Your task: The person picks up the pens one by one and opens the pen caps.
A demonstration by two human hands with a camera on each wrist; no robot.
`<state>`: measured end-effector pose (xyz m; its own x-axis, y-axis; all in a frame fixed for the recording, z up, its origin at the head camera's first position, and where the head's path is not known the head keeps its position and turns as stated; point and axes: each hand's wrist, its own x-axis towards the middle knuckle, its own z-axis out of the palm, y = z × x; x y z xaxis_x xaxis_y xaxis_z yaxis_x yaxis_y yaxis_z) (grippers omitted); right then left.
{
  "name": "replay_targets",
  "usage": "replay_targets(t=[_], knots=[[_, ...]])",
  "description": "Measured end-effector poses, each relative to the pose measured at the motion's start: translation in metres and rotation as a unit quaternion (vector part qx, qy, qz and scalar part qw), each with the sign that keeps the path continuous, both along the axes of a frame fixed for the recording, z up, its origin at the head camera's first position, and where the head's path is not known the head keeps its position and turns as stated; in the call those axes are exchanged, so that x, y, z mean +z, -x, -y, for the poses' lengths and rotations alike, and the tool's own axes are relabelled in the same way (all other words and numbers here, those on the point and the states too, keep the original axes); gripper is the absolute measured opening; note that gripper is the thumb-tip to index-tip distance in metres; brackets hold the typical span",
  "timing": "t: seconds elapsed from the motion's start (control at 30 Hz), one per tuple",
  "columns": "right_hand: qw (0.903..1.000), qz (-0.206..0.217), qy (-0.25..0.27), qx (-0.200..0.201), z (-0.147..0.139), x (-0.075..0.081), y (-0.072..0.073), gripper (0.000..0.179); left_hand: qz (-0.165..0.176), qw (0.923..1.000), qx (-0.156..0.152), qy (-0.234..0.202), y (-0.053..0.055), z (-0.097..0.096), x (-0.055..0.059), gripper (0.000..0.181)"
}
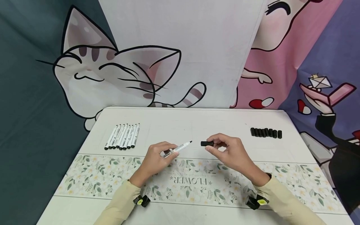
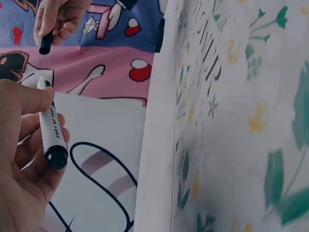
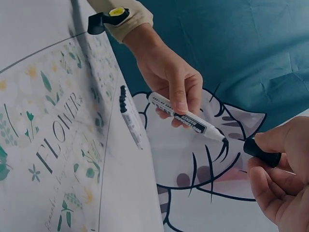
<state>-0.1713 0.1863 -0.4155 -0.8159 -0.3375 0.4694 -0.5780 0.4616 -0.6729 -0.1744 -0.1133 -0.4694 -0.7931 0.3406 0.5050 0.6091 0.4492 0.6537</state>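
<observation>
My left hand [image 1: 158,157] pinches a white marker [image 1: 177,149] between thumb and fingers, its bare black tip pointing up and to the right. In the right wrist view the marker [image 3: 186,118] shows dark printing along its barrel, and in the left wrist view its black end plug [image 2: 56,157] faces the camera. My right hand [image 1: 229,151] holds a black marker cap [image 1: 207,143] by one end with thumb and fingertips. A short gap separates the cap from the marker's tip; both are held above the table.
Several uncapped white markers [image 1: 122,136] lie side by side at the table's left. A row of black caps [image 1: 265,132] lies at the right. A flower-print band [image 1: 112,178] crosses the white tabletop [image 1: 168,122]. Cartoon-printed cloth [image 1: 182,28] hangs behind.
</observation>
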Motion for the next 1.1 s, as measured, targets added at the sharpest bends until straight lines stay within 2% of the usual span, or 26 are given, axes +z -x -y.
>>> replay_targets(t=[0.13, 0.23, 0.37, 0.7, 0.9, 1.1], knots=[[0.9998, 0.008, 0.016, -0.008, -0.004, 0.0, 0.002, 0.022, 0.028, 0.9988, 0.039, 0.009, 0.001, 0.008, 0.005, 0.018], [0.9994, 0.018, 0.025, -0.017, -0.008, 0.0, 0.005, 0.022, 0.035, 0.9964, 0.075, 0.017, 0.004, 0.016, 0.008, 0.018], [0.9989, 0.026, 0.028, -0.028, -0.013, -0.001, 0.007, 0.021, 0.032, 0.9925, 0.116, 0.023, 0.008, 0.029, 0.01, 0.02], [0.9976, 0.027, 0.04, -0.05, -0.026, -0.002, 0.011, 0.025, 0.013, 0.9821, 0.187, 0.012, 0.017, 0.069, 0.013, 0.024], [0.9957, 0.023, 0.039, -0.081, -0.033, -0.006, 0.013, 0.029, 0.016, 0.9725, 0.233, 0.0, 0.019, 0.09, 0.015, 0.028], [0.9925, 0.033, 0.06, -0.101, -0.041, -0.007, 0.017, 0.027, 0.039, 0.9592, 0.28, 0.001, 0.023, 0.112, 0.021, 0.032]])
